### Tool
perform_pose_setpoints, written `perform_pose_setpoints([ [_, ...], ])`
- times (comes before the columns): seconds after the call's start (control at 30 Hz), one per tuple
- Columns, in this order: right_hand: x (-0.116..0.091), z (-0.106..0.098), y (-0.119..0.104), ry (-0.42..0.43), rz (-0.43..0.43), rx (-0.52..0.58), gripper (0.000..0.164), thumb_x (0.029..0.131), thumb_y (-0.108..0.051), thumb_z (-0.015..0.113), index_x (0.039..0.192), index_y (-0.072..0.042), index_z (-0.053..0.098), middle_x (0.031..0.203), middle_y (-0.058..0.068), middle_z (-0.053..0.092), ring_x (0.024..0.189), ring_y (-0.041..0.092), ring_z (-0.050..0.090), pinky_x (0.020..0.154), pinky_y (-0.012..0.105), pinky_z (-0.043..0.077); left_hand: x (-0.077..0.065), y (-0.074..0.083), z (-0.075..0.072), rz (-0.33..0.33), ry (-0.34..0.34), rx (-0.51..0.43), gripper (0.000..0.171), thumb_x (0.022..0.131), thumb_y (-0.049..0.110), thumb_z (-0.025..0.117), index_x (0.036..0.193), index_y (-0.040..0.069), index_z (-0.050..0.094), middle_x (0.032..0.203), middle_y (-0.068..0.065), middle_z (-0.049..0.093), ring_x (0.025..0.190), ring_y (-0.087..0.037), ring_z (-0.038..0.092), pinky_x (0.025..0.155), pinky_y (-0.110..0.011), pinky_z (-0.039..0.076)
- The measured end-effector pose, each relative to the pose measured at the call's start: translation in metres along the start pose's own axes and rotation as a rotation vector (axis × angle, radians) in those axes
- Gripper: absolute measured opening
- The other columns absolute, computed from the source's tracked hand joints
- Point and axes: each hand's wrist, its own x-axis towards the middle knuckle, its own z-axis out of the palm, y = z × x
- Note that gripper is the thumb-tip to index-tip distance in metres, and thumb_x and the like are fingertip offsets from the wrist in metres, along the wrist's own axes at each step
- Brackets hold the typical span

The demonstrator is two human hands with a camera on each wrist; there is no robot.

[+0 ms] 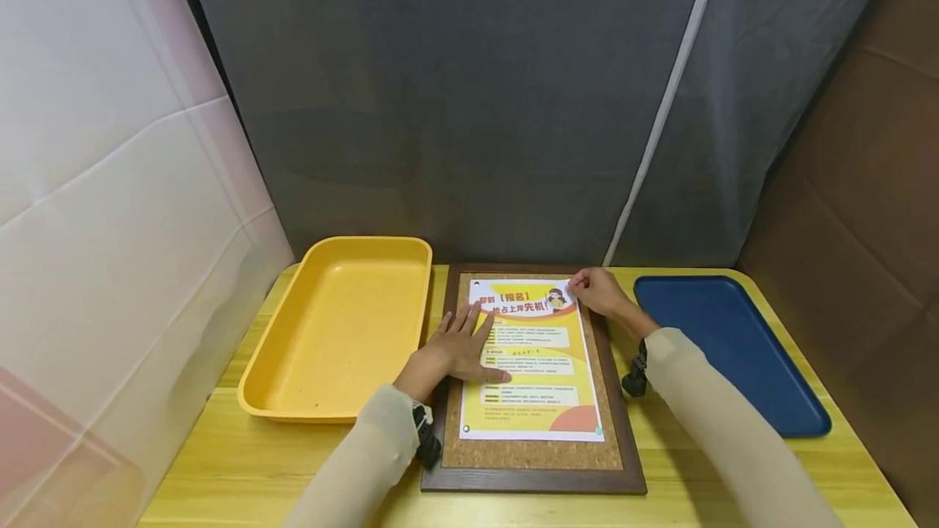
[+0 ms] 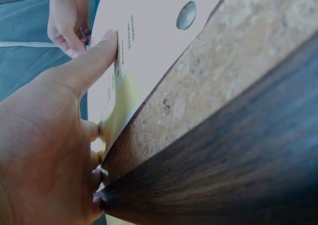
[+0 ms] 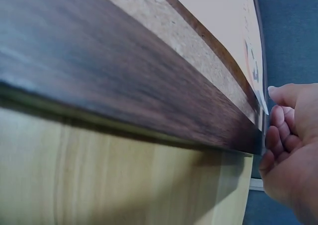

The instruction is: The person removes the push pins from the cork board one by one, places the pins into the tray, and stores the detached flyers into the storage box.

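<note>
A yellow and white printed poster [image 1: 539, 389] lies on a cork board [image 1: 531, 455] with a dark wooden frame [image 1: 535, 481]. My left hand [image 1: 458, 351] rests on the poster's left side, fingers spread and thumb pointing across the print. At the poster's top right corner, my right hand [image 1: 597, 292] has its thumb and curled fingers closed about the corner; whether a tack is between them I cannot tell. Round thumbtacks show at the other corners: top left [image 1: 476, 283], bottom right [image 1: 598, 431] and, close up in the left wrist view, a shiny thumbtack [image 2: 187, 15].
A deep yellow tray [image 1: 337, 332] stands left of the board, its right wall near the frame. To the right lies a shallow blue tray [image 1: 734, 357]. Everything is on a wooden table [image 1: 242, 463], with a grey curtain [image 1: 455, 104] behind and cloth sides.
</note>
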Motion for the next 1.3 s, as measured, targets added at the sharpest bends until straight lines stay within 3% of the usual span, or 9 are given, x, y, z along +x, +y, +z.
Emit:
perform_pose_setpoints([
  [0.3,-0.004,-0.008,-0.003,-0.040,-0.069,-0.008,0.011,0.102,-0.007,0.065,0.100,0.001,0.072,0.091,0.011,0.067,0.078,0.019,0.057,0.070,0.029,0.047,0.003,-0.003,0.002,0.010,-0.006,-0.030,0.120,0.088,0.083,0.059,0.172,0.015,0.008,0.179,-0.014,-0.004,0.165,-0.034,-0.003,0.131,-0.057,0.002],
  [0.67,-0.013,-0.017,-0.006,-0.058,-0.152,0.005,0.008,0.100,-0.004,0.068,0.098,0.003,0.072,0.088,0.010,0.066,0.077,0.018,0.055,0.068,0.029,0.045,0.022,-0.016,0.017,0.030,0.007,-0.033,0.127,0.084,0.089,0.056,0.172,0.016,0.003,0.178,-0.015,-0.008,0.164,-0.035,-0.007,0.130,-0.060,-0.001],
  [1.07,-0.026,-0.032,-0.001,-0.095,-0.180,0.036,0.010,0.100,-0.004,0.070,0.100,0.005,0.074,0.085,0.008,0.065,0.076,0.018,0.053,0.065,0.028,0.045,0.009,-0.006,0.002,0.017,-0.010,-0.023,0.119,0.089,0.082,0.059,0.172,0.016,0.005,0.178,-0.014,-0.006,0.165,-0.033,-0.006,0.131,-0.056,0.000],
  [1.3,-0.033,-0.042,0.003,-0.106,-0.225,-0.002,0.009,0.100,-0.006,0.071,0.096,0.002,0.075,0.084,0.008,0.068,0.075,0.016,0.053,0.067,0.027,0.045,0.006,-0.003,0.000,0.005,0.000,0.006,0.117,0.089,0.082,0.059,0.172,0.017,0.008,0.179,-0.013,-0.001,0.165,-0.033,-0.001,0.131,-0.055,0.003],
])
